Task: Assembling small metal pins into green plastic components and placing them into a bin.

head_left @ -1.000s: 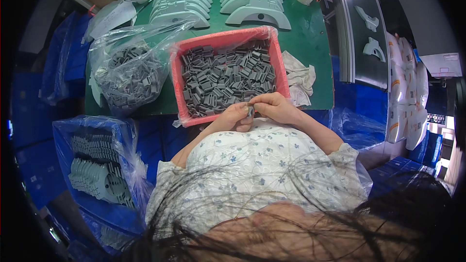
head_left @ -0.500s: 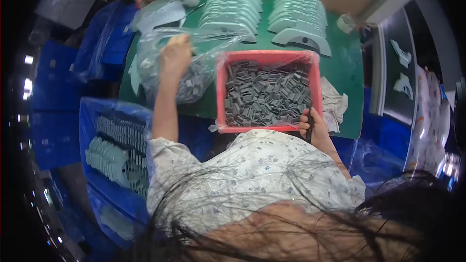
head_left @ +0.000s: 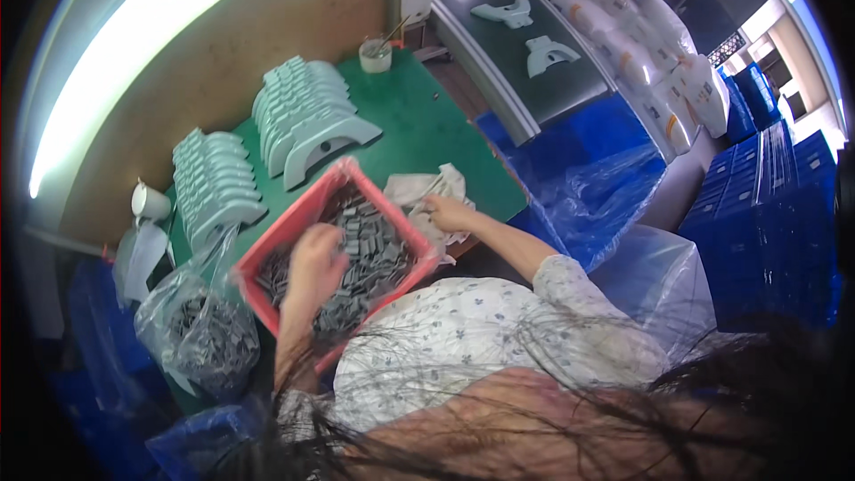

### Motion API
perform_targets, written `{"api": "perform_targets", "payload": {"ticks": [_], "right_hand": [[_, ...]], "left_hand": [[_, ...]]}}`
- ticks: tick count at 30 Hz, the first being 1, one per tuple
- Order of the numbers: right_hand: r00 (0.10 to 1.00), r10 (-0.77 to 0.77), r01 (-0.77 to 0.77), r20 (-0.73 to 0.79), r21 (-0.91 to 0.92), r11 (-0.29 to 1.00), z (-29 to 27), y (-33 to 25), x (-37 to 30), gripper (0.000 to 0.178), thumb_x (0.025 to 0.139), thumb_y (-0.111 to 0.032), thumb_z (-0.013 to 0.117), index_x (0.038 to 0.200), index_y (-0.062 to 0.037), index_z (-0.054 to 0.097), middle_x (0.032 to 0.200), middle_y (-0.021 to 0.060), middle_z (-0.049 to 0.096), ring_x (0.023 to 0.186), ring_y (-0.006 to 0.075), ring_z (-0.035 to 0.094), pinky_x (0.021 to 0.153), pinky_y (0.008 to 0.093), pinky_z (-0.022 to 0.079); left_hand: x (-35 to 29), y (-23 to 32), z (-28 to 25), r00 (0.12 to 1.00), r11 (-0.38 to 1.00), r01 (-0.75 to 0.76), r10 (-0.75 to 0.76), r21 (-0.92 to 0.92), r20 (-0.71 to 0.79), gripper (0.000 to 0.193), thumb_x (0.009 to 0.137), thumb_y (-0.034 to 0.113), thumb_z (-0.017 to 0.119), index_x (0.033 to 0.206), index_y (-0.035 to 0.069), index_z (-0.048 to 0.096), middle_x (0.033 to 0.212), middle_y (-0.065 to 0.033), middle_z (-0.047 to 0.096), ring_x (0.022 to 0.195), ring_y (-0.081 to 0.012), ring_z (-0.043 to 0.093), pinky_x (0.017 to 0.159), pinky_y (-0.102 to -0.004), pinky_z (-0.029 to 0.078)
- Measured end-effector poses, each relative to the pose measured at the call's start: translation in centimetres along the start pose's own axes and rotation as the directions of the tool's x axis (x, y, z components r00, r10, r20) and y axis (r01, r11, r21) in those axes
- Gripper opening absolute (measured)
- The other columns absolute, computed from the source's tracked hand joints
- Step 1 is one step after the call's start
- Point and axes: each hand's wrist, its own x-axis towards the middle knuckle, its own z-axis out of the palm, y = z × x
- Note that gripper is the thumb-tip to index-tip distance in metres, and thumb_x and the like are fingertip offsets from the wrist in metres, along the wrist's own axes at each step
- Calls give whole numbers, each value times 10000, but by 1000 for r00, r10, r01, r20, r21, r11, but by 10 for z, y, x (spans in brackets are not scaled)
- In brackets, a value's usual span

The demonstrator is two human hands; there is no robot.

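Observation:
My left hand (head_left: 316,258) is over the red plastic bin (head_left: 263,310), which is full of small grey plastic clips (head_left: 374,245). Its fingers look bent, but blur hides whether anything is between them. Just beyond the bin's right side lies a crumpled white cloth (head_left: 452,180), and my right hand (head_left: 447,214) has its fingers closed on the near part of it. Left of the bin, a clear plastic bag (head_left: 209,338) holds more grey clips.
Two rows of pale curved plastic parts (head_left: 312,129) (head_left: 214,183) stand on the green table (head_left: 405,107). A white mug (head_left: 150,202) and a tub (head_left: 375,55) are at its edges. Two pale parts (head_left: 545,55) lie on a dark surface beyond; blue crates (head_left: 757,205) stand right.
The view has swung right. My left hand has moved from the clear bag to over the red bin. My right hand has gone from the bin's edge to the cloth; its dark-handled tool no longer shows.

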Motion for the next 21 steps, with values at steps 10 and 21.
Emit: {"api": "perform_targets", "payload": {"ticks": [10,21], "right_hand": [[1000,21,-21,-12,-8,1000,-196,127,25,549,626,-296,610,1086,-9,521,915,161,592,802,272,587,688,354,474],[720,464,-590,-516,-104,801,-342,231,114,777,651,-323,625,1277,-106,218,1112,301,401,950,404,511,784,424,449]], "left_hand": [[93,37,182,985,987,23,-50,160,166,349,616,114,629,949,61,537,1033,-130,490,982,-308,467,759,-422,395],[134,59,229,959,966,245,-255,88,128,382,644,164,631,999,56,538,1061,-148,487,1020,-320,444,809,-427,376]]}}
